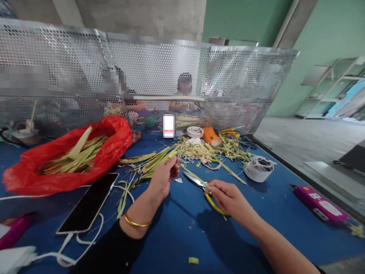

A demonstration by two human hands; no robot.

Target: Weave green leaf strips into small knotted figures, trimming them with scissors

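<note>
My left hand (163,176) pinches one end of a thin yellow-green leaf strip (191,175) above the blue table (182,236). My right hand (228,198) grips yellow-handled scissors (199,183), whose blades lie against the same strip. The fingers of that hand also touch the strip's lower end. A gold bangle sits on my left wrist.
A red plastic bag (108,152) of leaf strips lies at the left, with loose strips and trimmings (205,150) in the middle. A phone (89,202) on a white cable, a white thread spool (259,168), a purple box (321,203) and a perforated metal screen (159,76) surround them. Other people sit behind the screen.
</note>
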